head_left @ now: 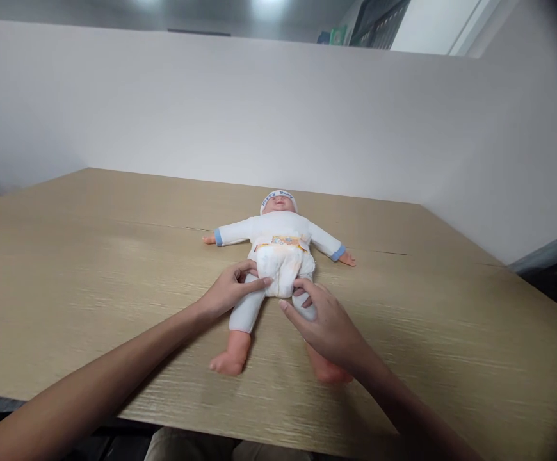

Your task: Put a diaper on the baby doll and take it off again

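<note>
A baby doll in white clothes with blue cuffs (283, 224) lies on its back, head away from me, legs toward me. Around its hips is a white diaper (278, 266) with an orange printed waistband. My left hand (230, 289) is at the diaper's left leg edge, its thumb on the front and the fingers at the side, closed on the edge. At the opposite leg edge, my right hand (324, 317) touches the diaper with bent fingertips, its thumb held apart. The right hand and forearm hide part of the doll's leg on that side.
The doll lies on a wide wood-grain table (115, 275) with a thin seam across it. A pale partition wall (201, 109) rises behind the table and continues along the right. The table's near edge runs just in front of my lap.
</note>
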A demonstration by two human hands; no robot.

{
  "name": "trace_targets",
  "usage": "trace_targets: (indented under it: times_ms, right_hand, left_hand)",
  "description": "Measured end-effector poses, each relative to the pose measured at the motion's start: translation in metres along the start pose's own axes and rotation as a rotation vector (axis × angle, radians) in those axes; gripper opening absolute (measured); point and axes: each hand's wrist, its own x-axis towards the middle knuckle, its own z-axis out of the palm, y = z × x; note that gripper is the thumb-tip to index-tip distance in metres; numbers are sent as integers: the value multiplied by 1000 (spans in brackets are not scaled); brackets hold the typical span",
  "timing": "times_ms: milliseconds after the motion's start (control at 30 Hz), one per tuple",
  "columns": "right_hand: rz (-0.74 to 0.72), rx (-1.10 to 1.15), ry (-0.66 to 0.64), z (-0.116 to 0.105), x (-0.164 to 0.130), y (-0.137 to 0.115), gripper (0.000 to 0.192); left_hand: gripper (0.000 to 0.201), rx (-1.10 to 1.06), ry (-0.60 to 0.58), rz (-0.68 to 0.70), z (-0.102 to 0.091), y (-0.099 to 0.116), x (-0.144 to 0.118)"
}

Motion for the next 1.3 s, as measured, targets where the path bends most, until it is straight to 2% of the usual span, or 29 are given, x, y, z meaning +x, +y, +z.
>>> trace_targets:
  times_ms: [200, 333, 433, 567, 767, 900, 1033, 1133, 1200, 1300]
  right_hand:
    - [91, 222, 125, 6, 11, 11, 37]
    - [145, 161, 199, -3, 14, 18, 45]
    - [175, 132, 168, -14, 15, 19, 44]
    - [110, 47, 117, -21, 15, 12, 34]
    - [-6, -72, 152, -4, 12, 6, 34]
    - [17, 57, 129, 3, 16, 13, 34]
    - [129, 286, 62, 2, 21, 24, 39]
    - [139, 304, 56, 0, 21, 26, 40]
    - [113, 240, 92, 0, 18, 24, 37]
    - [47, 137, 133, 0, 15, 17, 32]
  left_hand:
    - [42, 160, 31, 50, 2, 3, -2]
    - [48, 146, 53, 25, 4, -2, -1]
    - [48, 127, 77, 17, 5, -6, -1]
    - [42, 170, 77, 81, 5, -6, -2]
    - [36, 368, 39, 199, 5, 4, -5]
    - [37, 236, -14, 166, 4, 7, -3]
    - [46, -49, -78, 2, 0, 2, 1]
    - [52, -196, -91, -90, -1, -2, 3]
    - [53, -212, -77, -95, 0, -2, 3]
    - [50, -10, -20, -15, 3, 0, -1]
